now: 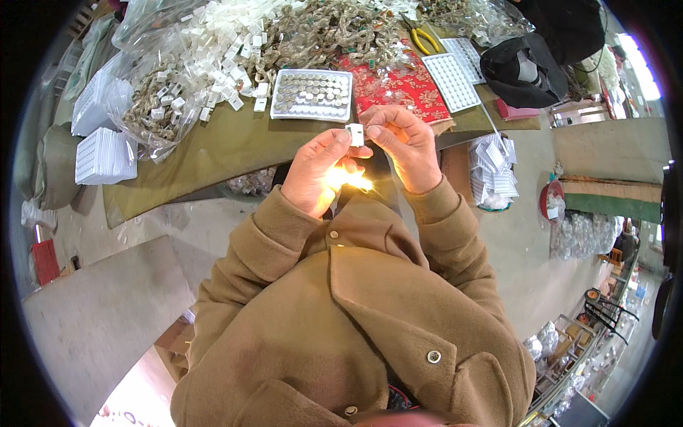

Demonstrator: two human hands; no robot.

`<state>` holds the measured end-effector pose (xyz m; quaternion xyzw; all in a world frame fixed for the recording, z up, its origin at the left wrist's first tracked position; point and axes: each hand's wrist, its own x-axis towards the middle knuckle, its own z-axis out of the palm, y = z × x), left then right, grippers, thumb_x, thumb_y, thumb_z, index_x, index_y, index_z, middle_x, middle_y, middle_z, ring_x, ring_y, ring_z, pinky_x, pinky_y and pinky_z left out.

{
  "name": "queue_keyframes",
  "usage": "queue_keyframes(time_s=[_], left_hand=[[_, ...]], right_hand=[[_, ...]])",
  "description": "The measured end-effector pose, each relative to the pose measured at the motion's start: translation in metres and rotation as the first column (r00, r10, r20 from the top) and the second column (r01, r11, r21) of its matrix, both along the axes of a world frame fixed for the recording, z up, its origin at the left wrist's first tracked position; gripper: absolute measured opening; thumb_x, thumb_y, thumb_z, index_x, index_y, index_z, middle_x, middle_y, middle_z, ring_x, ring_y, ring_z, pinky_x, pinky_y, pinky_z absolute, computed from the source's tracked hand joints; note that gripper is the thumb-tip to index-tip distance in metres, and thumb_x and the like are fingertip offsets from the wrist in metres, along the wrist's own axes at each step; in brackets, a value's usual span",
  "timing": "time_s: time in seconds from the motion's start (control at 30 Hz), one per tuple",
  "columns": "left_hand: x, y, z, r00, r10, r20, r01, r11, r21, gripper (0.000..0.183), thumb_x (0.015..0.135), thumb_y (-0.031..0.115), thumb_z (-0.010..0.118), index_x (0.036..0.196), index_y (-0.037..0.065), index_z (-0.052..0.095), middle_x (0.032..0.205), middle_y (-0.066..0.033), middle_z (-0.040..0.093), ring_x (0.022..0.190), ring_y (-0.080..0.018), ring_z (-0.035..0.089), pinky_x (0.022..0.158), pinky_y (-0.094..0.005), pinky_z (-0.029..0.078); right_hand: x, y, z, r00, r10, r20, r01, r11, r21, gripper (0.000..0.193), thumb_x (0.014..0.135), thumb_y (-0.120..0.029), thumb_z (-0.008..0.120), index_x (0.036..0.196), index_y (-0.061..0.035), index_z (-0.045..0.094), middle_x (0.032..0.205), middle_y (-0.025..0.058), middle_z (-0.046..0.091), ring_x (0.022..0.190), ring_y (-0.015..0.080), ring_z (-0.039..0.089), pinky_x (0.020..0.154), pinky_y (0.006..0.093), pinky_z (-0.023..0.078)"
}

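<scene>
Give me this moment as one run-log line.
Left hand: holding small white box | Right hand: at box's right side | Below box: bright yellow light | Table: white tray of round discs, red cloth

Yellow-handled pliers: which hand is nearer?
Right. In the head view, the right hand is below and slightly left of the yellow-handled pliers; the left hand is lower and farther left, gripping a small white plastic case.

Brown coat (292, 327), white case (356, 135), glowing yellow lights (353, 177)
Olive counter (238, 146); red cloth (380, 97) with pale floral pattern; yellow plier handles (417, 40).
</scene>
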<state>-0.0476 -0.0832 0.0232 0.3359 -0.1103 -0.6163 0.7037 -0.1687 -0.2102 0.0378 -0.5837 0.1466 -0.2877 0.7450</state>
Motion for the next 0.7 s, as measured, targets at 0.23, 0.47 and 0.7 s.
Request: queue_keyframes(time_s=[0.23, 0.47, 0.7], left_hand=[[0.002, 0.002, 0.0, 0.995, 0.034, -0.094, -0.034, 0.999, 0.008, 0.023, 0.097, 0.023, 0.056, 0.109, 0.004, 0.059, 0.094, -0.0078, 0.066, 0.068, -0.0082, 0.057, 0.069, -0.0272, 0.052], [0.003, 0.0, -0.003, 0.966, 0.071, 0.25, -0.083, 0.996, 0.038, 0.017, 0.095, 0.02, 0.058, 0.099, 0.003, 0.06, 0.087, -0.0063, 0.067, 0.07, -0.0063, 0.056, 0.065, -0.0214, 0.047], [0.014, 0.004, 0.0, 0.997, 0.018, 0.069, -0.029, 0.988, 0.154, 0.019, 0.096, 0.021, 0.056, 0.101, 0.003, 0.06, 0.083, -0.0049, 0.064, 0.066, -0.0066, 0.051, 0.062, -0.0226, 0.045]], right_hand=[[0.004, 0.007, 0.004, 0.985, -0.101, -0.142, 0.045, 0.935, -0.352, 0.003, 0.09, 0.001, 0.058, 0.093, 0.0001, 0.058, 0.088, 0.0017, 0.062, 0.083, 0.0072, 0.057, 0.074, 0.0239, 0.048], [0.005, 0.011, 0.019, 0.951, -0.251, -0.18, 0.022, 0.635, -0.772, 0.008, 0.08, 0.003, 0.059, 0.087, -0.0016, 0.056, 0.079, 0.0131, 0.058, 0.073, 0.0317, 0.06, 0.064, 0.0361, 0.048], [0.011, 0.009, 0.015, 0.95, -0.19, -0.248, -0.012, 0.771, -0.636, 0.006, 0.083, -0.001, 0.06, 0.089, 0.0007, 0.06, 0.079, 0.0114, 0.063, 0.07, 0.0246, 0.063, 0.064, 0.0329, 0.049]])
